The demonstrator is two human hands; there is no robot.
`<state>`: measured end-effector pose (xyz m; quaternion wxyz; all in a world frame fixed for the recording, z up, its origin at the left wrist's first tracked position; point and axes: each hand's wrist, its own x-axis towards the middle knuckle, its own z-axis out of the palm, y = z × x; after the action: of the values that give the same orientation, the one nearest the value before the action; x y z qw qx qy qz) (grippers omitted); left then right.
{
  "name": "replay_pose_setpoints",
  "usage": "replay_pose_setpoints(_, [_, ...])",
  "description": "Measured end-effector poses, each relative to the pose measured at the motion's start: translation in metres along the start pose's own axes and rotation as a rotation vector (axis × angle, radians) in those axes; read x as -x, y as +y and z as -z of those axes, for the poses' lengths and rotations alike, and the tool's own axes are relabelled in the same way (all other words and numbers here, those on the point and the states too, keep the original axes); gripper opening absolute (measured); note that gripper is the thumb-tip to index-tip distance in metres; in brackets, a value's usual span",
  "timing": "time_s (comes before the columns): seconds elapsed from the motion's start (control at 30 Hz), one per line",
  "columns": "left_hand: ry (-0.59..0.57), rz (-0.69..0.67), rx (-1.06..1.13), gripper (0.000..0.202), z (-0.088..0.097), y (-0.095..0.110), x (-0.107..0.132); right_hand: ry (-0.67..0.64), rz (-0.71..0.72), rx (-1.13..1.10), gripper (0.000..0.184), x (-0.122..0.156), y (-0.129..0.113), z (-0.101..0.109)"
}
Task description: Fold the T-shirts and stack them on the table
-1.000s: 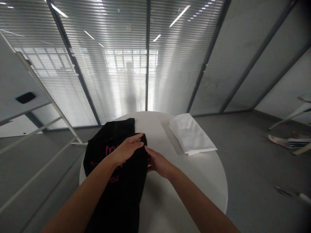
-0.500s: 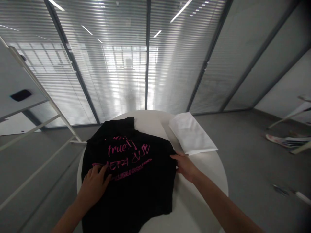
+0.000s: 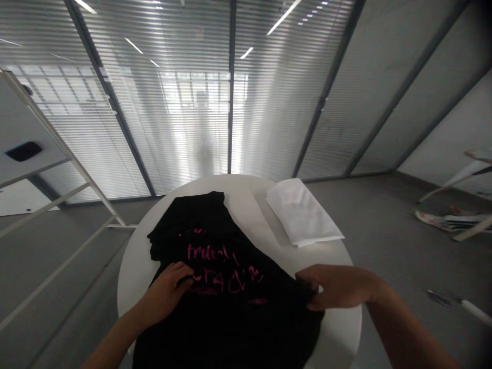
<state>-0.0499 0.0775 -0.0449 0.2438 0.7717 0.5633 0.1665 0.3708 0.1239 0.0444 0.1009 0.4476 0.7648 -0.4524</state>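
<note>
On the round white tabletop (image 3: 338, 341), toward the near edge, a black T-shirt (image 3: 230, 328) lying flat, with pink brush-style print (image 3: 209, 252) across it, "truly" legible and the other words too blurred to read. Left hand (image 3: 165, 292) resting on the shirt beside the print, fingers loosely curled. Right hand (image 3: 338, 287) pinching the shirt's edge between thumb and fingers. Toward the far edge, a folded white cloth (image 3: 302, 212), near the shirt but apart.

Left hand (image 3: 165, 292) curled, right hand (image 3: 338, 287) pinching.
</note>
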Motion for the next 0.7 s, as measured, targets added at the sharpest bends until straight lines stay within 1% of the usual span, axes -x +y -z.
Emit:
replay_pose_setpoints(0.07, [-0.095, -0.005, 0.017, 0.022, 0.009, 0.014, 0.001, 0.075, 0.01, 0.04, 0.034, 0.001, -0.004, 0.009])
replay_pose_setpoints(0.13, [-0.183, 0.018, 0.03, 0.023, 0.022, 0.021, 0.001, 0.186, 0.035, 0.092, 0.045, -0.006, -0.009, 0.015])
replay_pose_setpoints(0.2, [-0.281, 0.06, 0.053, 0.029, 0.037, 0.02, -0.003, 0.331, 0.037, 0.172, 0.053, -0.025, -0.018, 0.017])
replay_pose_setpoints(0.23, [-0.315, 0.084, 0.064, 0.033, 0.045, 0.016, -0.008, 0.411, 0.03, 0.225, 0.055, -0.038, -0.025, 0.017])
replay_pose_setpoints(0.27, [-0.323, 0.108, 0.068, 0.037, 0.051, 0.012, -0.014, 0.508, 0.028, 0.292, 0.055, -0.054, -0.032, 0.015])
replay_pose_setpoints(0.3, [-0.296, 0.13, 0.056, 0.04, 0.057, 0.006, -0.022, 0.605, 0.035, 0.369, 0.055, -0.072, -0.04, 0.012])
replay_pose_setpoints(0.33, [-0.225, 0.154, 0.02, 0.042, 0.061, -0.001, -0.032, 0.676, 0.046, 0.423, 0.055, -0.092, -0.048, 0.008])
replay_pose_setpoints(0.37, [-0.119, 0.174, -0.041, 0.043, 0.063, -0.009, -0.043, 0.713, 0.057, 0.45, 0.058, -0.111, -0.056, 0.005])
replay_pose_setpoints(0.43, [0.115, 0.23, -0.252, 0.042, 0.061, -0.024, -0.067, 0.702, 0.014, 0.448, 0.068, -0.148, -0.071, -0.002])
replay_pose_setpoints(0.47, [0.187, 0.275, -0.369, 0.045, 0.057, -0.031, -0.079, 0.679, -0.022, 0.426, 0.073, -0.163, -0.077, -0.005])
replay_pose_setpoints(0.5, [0.218, 0.323, -0.46, 0.05, 0.052, -0.037, -0.089, 0.66, -0.053, 0.409, 0.078, -0.176, -0.082, -0.008])
replay_pose_setpoints(0.53, [0.214, 0.359, -0.525, 0.051, 0.047, -0.042, -0.098, 0.661, -0.059, 0.421, 0.079, -0.187, -0.086, -0.01])
replay_pose_setpoints(0.57, [0.193, 0.377, -0.57, 0.048, 0.042, -0.047, -0.104, 0.666, -0.036, 0.45, 0.076, -0.195, -0.089, -0.012])
replay_pose_setpoints(0.63, [0.154, 0.373, -0.603, 0.041, 0.035, -0.054, -0.113, 0.68, 0.069, 0.54, 0.057, -0.203, -0.091, -0.012])
replay_pose_setpoints(0.7, [0.152, 0.336, -0.563, 0.036, 0.034, -0.062, -0.116, 0.67, 0.177, 0.602, 0.035, -0.206, -0.089, -0.006])
